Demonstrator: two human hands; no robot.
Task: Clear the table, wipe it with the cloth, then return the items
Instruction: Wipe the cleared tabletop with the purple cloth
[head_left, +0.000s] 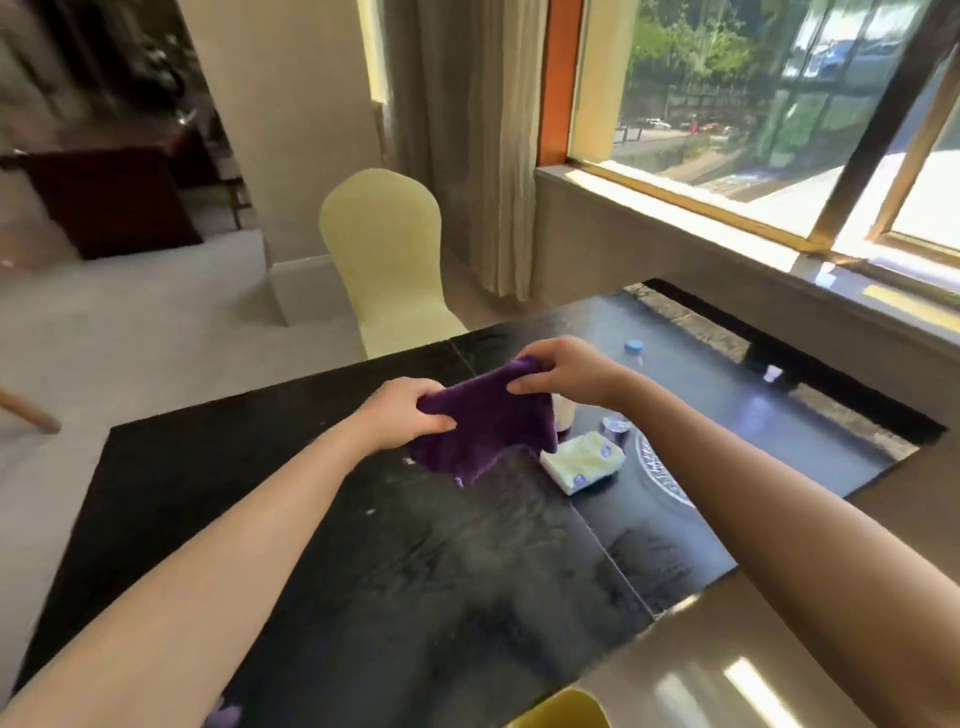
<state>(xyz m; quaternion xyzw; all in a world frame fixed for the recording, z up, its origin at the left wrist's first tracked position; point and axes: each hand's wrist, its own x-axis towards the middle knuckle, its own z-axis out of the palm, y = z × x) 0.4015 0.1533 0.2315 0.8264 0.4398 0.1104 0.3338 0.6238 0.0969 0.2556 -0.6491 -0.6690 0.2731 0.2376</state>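
Both hands up, purple cloth stretched between them over the bench!

The left hand (410, 415) is clamped on the near-left edge of the cloth (483, 421), the right hand (561, 371) pinches its far corner, likely spreading or folding it for wiping. Its bottom hem brushes the dark bench (260, 493). Just right sit a tissue pack (582, 462), a small cup (563, 413) partly hidden, and farther off a blue cap (634, 345), so clearing looks unfinished.

Plush purple cloth (488, 421); glossy, streaky black table (415, 561); soft plastic-wrapped tissue pack (582, 461).
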